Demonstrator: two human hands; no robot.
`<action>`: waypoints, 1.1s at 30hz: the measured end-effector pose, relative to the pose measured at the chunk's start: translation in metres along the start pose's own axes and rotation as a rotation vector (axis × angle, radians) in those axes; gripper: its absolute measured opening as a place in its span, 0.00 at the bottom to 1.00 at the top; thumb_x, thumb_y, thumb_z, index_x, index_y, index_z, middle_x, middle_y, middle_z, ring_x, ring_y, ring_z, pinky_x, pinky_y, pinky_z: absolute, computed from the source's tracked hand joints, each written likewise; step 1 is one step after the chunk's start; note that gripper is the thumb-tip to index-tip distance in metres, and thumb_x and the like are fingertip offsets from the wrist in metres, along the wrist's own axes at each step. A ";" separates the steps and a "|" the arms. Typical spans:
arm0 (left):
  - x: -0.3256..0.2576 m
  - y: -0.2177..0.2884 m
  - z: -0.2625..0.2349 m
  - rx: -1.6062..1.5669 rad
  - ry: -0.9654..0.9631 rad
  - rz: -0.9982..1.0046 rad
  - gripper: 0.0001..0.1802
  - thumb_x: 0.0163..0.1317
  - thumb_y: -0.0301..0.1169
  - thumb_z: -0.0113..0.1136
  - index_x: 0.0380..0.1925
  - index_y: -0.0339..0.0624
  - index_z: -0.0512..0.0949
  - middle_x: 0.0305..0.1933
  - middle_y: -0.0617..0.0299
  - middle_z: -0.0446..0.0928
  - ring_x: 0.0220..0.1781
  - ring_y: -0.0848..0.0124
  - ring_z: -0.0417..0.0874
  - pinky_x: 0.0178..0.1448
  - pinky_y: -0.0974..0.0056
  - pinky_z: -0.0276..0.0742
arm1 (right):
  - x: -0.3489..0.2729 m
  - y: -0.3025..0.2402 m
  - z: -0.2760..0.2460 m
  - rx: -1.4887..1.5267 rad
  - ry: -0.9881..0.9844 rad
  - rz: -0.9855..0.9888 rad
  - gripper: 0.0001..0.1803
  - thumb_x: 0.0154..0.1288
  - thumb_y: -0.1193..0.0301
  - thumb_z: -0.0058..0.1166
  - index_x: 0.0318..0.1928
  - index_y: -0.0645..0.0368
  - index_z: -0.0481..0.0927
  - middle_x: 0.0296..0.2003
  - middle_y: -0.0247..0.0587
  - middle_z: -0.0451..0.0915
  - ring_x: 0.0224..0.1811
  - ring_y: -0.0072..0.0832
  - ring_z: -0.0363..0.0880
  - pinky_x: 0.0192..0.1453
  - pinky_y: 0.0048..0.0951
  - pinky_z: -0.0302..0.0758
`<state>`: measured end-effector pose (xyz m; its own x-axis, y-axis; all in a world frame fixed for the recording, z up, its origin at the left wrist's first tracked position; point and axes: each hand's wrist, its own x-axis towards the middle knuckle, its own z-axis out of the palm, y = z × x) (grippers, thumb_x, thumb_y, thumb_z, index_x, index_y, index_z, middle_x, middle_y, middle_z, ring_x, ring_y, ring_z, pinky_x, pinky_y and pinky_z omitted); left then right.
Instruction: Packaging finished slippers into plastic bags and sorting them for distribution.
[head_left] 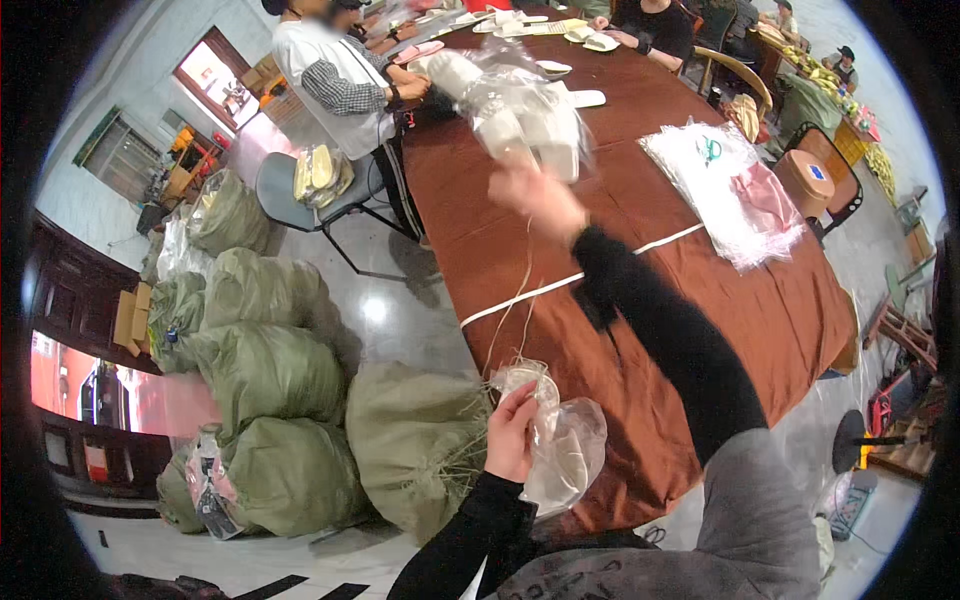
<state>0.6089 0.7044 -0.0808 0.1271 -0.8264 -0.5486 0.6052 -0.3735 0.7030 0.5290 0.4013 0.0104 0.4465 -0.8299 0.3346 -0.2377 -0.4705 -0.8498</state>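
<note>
My right hand (540, 198) is raised over the brown-clothed table (700, 300), gripping a clear plastic bag (510, 105) stuffed with pale insole-shaped pieces. My left hand (512, 432) is low near the table's front edge, closed on a second clear plastic bag (565, 455) with pale pieces inside. A thin pale string (510, 300) runs between the two hands, with loose strands hanging beside the left hand.
Several bulging green sacks (270, 370) crowd the floor at left. A stack of flat plastic bags (730, 190) lies on the table at right. A person in a white apron (335, 80) sits at the far left corner; others sit at the far end. A grey chair (300, 195) holds pale pieces.
</note>
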 end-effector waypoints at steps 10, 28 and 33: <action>-0.011 -0.006 0.023 0.197 -0.175 0.066 0.22 0.64 0.28 0.51 0.59 0.42 0.67 0.43 0.62 0.72 0.25 0.76 0.76 0.24 0.73 0.72 | -0.238 0.031 0.010 0.568 -0.744 0.610 0.29 0.59 0.58 0.61 0.56 0.61 0.72 0.49 0.38 0.77 0.52 0.23 0.72 0.59 0.29 0.68; 0.062 -0.024 -0.089 1.229 -0.038 0.318 0.44 0.59 0.32 0.59 0.71 0.56 0.45 0.74 0.53 0.46 0.75 0.55 0.47 0.72 0.40 0.45 | -0.145 0.069 -0.085 -0.078 -0.755 0.571 0.18 0.62 0.73 0.55 0.52 0.64 0.75 0.43 0.39 0.80 0.44 0.22 0.78 0.48 0.22 0.75; 0.058 -0.034 -0.060 1.248 0.013 0.815 0.08 0.58 0.26 0.58 0.34 0.41 0.69 0.40 0.55 0.75 0.47 0.54 0.75 0.56 0.47 0.67 | -0.146 0.018 -0.035 0.350 -0.552 0.676 0.22 0.67 0.67 0.51 0.58 0.66 0.70 0.51 0.42 0.77 0.51 0.31 0.76 0.55 0.28 0.72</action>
<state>0.6425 0.6946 -0.1635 0.1022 -0.9788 0.1773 -0.6795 0.0614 0.7311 0.4297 0.5034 -0.0399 0.6755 -0.5924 -0.4390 -0.3631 0.2509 -0.8973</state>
